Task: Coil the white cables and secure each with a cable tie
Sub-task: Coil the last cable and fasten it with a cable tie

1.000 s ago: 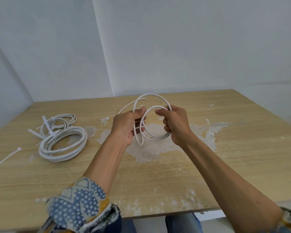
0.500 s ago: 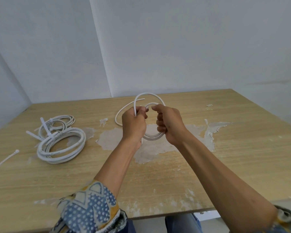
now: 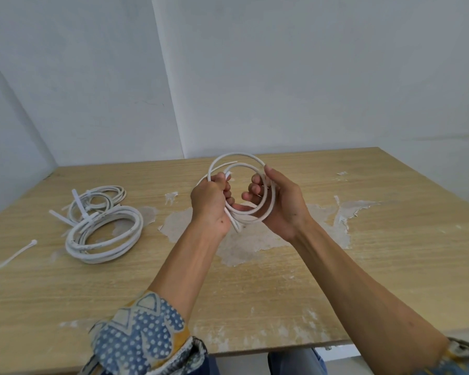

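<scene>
The white cable [image 3: 240,154] is wound into a few loose loops and held in the air over the middle of the desk [image 3: 390,239]. The left hand [image 3: 210,204] grips the loops' left side, fingers [image 3: 226,189] curled tight round the strands, with a cable end poking out above and below the fist. The right hand [image 3: 279,204] cradles the right side, its fingers loosely hooked through the loops.

Coiling looks nearly finished. The next move calls for one hand to hold the bundle alone while the other reaches the loose cable tie [image 3: 11,257] at the near left. Two tied coils [image 3: 104,234] lie to the left.
</scene>
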